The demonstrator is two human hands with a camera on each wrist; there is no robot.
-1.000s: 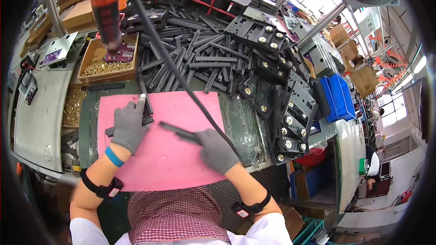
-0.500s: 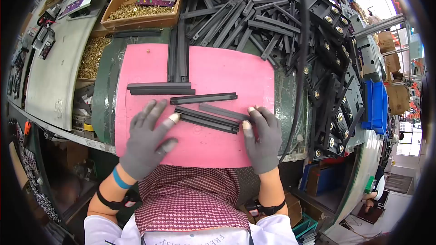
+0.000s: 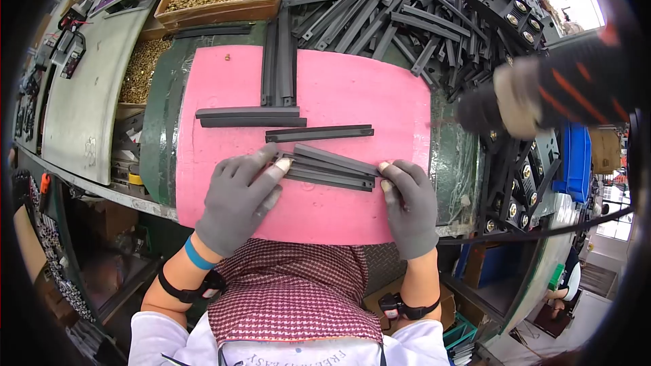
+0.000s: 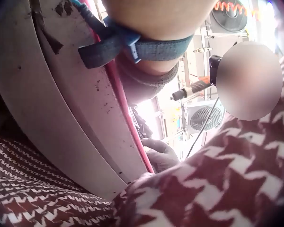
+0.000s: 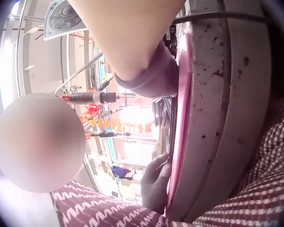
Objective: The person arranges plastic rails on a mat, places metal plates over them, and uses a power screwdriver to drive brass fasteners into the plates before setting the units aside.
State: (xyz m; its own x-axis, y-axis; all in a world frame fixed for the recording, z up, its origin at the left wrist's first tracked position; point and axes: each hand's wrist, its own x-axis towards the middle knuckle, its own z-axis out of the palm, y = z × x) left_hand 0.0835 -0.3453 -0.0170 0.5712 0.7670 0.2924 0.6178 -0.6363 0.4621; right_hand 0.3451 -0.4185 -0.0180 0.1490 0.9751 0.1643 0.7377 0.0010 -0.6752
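Note:
On the pink mat [image 3: 230, 213] lie several dark grey metal bars, long and narrow like channels. My left hand [image 3: 244, 193], in a grey glove with pale fingertips, pinches the left end of a small group of bars [image 3: 329, 171] between thumb and index finger. At the right end of that group, my gloved right hand [image 3: 410, 207] pinches a slanting upper bar [image 3: 336, 157]. One separate bar [image 3: 319, 133] lies just beyond. A pair of bars [image 3: 251, 116] sits crosswise farther left, below upright-lying bars [image 3: 279, 68]. The right wrist view shows the left hand's fingers [image 5: 156, 177] at the mat edge.
A blurred power screwdriver [image 3: 536, 98] hangs over the right side. Loose bars [image 3: 380, 10] are heaped at the back. A wooden box [image 3: 224, 3] holds brass parts and a purple circuit board. Black brackets with brass fittings [image 3: 519, 190] and a blue bin [image 3: 575, 163] stand at right.
The right hand brought bars down onto the mat and released them, then both hands took the group's ends. The slanting bar shifted left. The head view tilted down; the screwdriver swung in at right.

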